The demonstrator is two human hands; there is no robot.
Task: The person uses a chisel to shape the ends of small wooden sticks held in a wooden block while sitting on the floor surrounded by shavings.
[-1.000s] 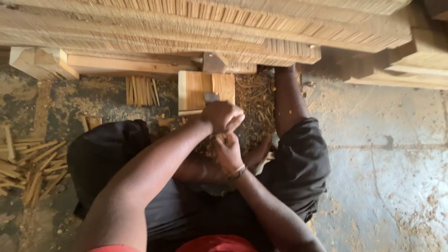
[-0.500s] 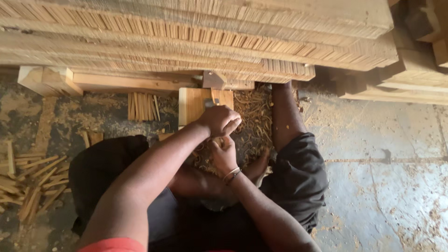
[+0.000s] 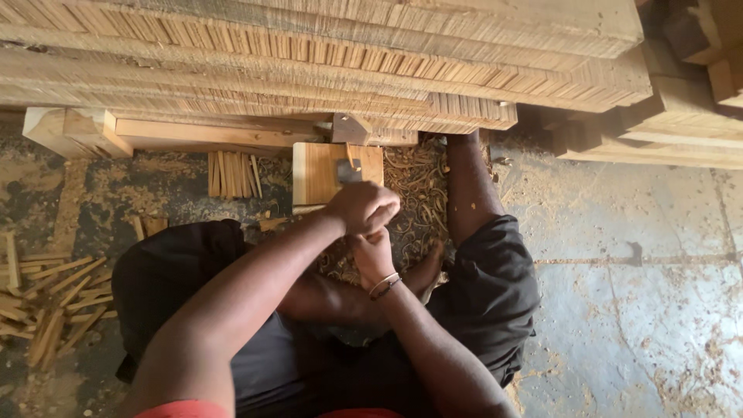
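My left hand [image 3: 362, 207] is a closed fist at the near edge of a small wooden block [image 3: 313, 174]. A grey metal blade [image 3: 348, 170] sticks out beyond its knuckles and lies on the block. My right hand [image 3: 373, 251], with a bracelet at the wrist, is curled just under the left fist and touches it. Whatever it holds is hidden. Both hands hover over my folded legs in dark shorts [image 3: 495, 271] and a heap of curly wood shavings [image 3: 418, 186].
Long stacks of thin wooden slats [image 3: 309, 62] lie across the top on a wooden beam [image 3: 193, 135]. A short row of cut sticks [image 3: 232, 174] sits left of the block. Several loose sticks [image 3: 46, 302] lie scattered at far left. Dusty concrete floor [image 3: 642, 294] spreads to the right.
Both hands stay pressed together at the block and have barely shifted. The view has dropped slightly, so the slat stacks fill more of the top.
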